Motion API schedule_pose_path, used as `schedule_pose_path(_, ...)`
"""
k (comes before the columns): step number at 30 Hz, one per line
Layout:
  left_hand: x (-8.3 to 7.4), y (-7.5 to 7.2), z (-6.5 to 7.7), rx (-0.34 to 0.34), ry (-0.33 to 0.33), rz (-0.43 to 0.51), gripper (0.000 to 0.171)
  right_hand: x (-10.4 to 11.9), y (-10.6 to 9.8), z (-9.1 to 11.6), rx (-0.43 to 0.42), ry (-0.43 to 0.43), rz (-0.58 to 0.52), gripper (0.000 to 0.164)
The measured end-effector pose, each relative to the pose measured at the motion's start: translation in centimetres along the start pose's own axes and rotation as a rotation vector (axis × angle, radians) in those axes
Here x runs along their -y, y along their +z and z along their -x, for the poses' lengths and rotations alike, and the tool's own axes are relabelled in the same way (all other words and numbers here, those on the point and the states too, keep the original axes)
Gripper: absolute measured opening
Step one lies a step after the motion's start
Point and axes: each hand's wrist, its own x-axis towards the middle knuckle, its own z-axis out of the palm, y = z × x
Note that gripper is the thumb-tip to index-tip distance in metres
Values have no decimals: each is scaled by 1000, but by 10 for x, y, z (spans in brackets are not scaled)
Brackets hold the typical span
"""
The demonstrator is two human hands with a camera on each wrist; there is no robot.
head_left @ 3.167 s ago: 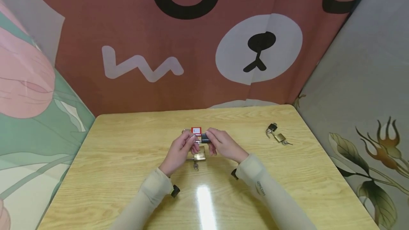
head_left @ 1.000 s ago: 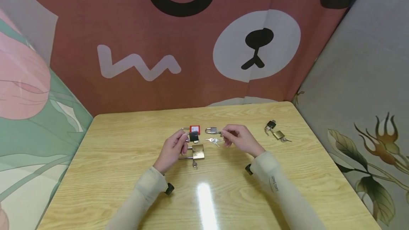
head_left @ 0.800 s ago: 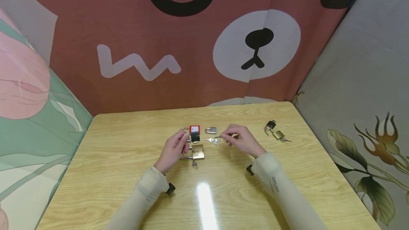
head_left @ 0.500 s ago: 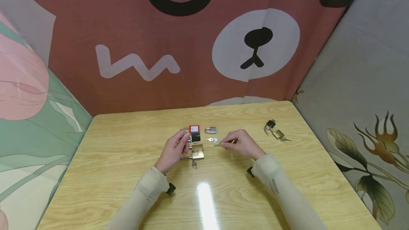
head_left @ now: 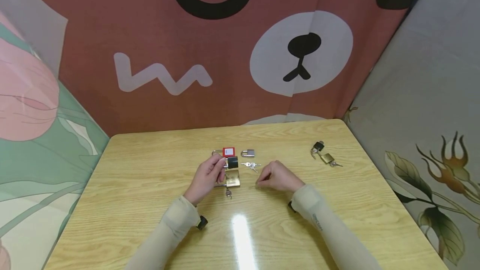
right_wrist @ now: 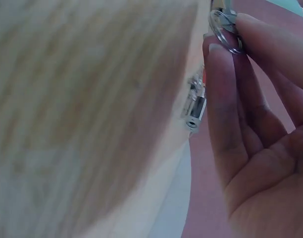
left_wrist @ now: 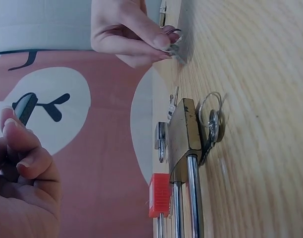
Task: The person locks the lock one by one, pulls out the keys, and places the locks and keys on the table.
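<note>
My left hand (head_left: 206, 174) holds a black padlock (head_left: 233, 162) by its shackle, raised over the table; in the left wrist view the lock's dark body (left_wrist: 25, 108) shows above the fingertips. My right hand (head_left: 279, 177), low over the table to the right, pinches keys on a ring (right_wrist: 222, 30) between thumb and forefinger. Just beyond the hands lie a red padlock (head_left: 228, 151), a silver padlock (head_left: 248, 153) and a loose bunch of keys (head_left: 250, 165). A large brass padlock (head_left: 233, 178) lies below the black one, with a key ring (head_left: 228, 194) at its side.
Toward the table's right side lie a small black padlock (head_left: 318, 146) and a small brass padlock (head_left: 327, 158) with keys. The wooden table (head_left: 150, 203) meets a bear-printed cloth (head_left: 168, 111) at its back edge. Printed cloths also hang left and right.
Both hands were together at the black padlock; the right hand has come away to the right, then nearer to me with the keys. The left hand keeps the black padlock almost in place.
</note>
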Motion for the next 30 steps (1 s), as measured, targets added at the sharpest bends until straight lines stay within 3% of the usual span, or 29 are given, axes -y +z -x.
schedule_pose_path(12, 2, 3, -1, 2, 7, -1, 32, -4, 6, -1, 26, 65, 63, 8)
schedule_pose_path(21, 0, 4, -2, 7, -12, -9, 32, -7, 5, 0, 13, 57, 69, 11)
schedule_pose_path(26, 1, 7, -2, 10, -17, 6, 29, -4, -2, -1, -67, 7, 79, 10)
schedule_pose_path(30, 0, 11, -2, 13, -30, 23, 29, 9, -7, -3, -166, -81, 32, 31)
